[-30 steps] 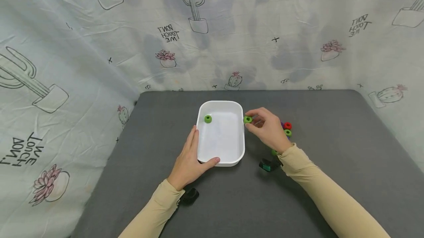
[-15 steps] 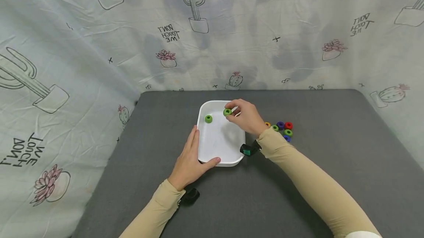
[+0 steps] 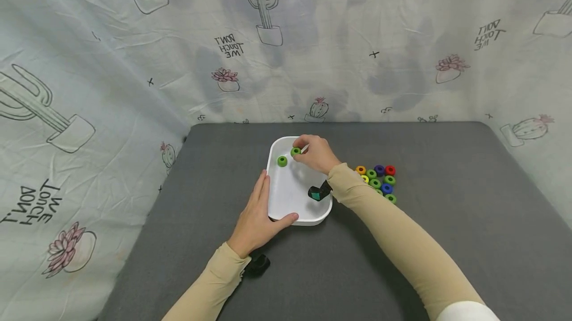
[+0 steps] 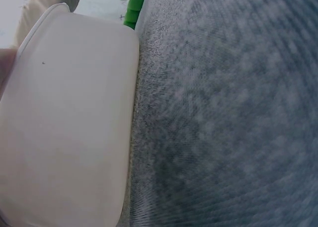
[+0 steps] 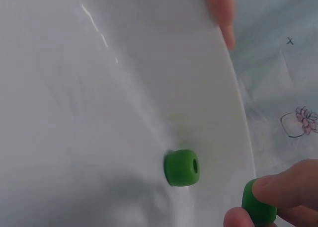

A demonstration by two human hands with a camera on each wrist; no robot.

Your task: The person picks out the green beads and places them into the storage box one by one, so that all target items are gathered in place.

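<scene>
My right hand (image 3: 316, 154) pinches a green bead (image 3: 295, 151) between thumb and fingertips, over the far part of a white tray (image 3: 290, 201). A second green bead (image 3: 282, 161) sits on the tray floor, close to its far left corner. In the right wrist view the pinched bead (image 5: 256, 207) is apart from the resting bead (image 5: 183, 167), whose hole shows. My left hand (image 3: 251, 226) rests against the tray, its straight fingers along the left side and the thumb over the front rim. The left wrist view shows the tray's outer wall (image 4: 69, 122).
Several beads in green, blue, red, orange and yellow lie right of the tray, among them a red bead (image 3: 390, 170) and a blue bead (image 3: 387, 189); my right forearm partly covers the group. A grey tabletop (image 3: 214, 172) meets a cactus-print cloth (image 3: 348, 77) behind.
My right hand has carried the green bead leftward from beside the tray's right rim to over its far part, near the resting bead. More of the loose beads now show. The left hand stays put.
</scene>
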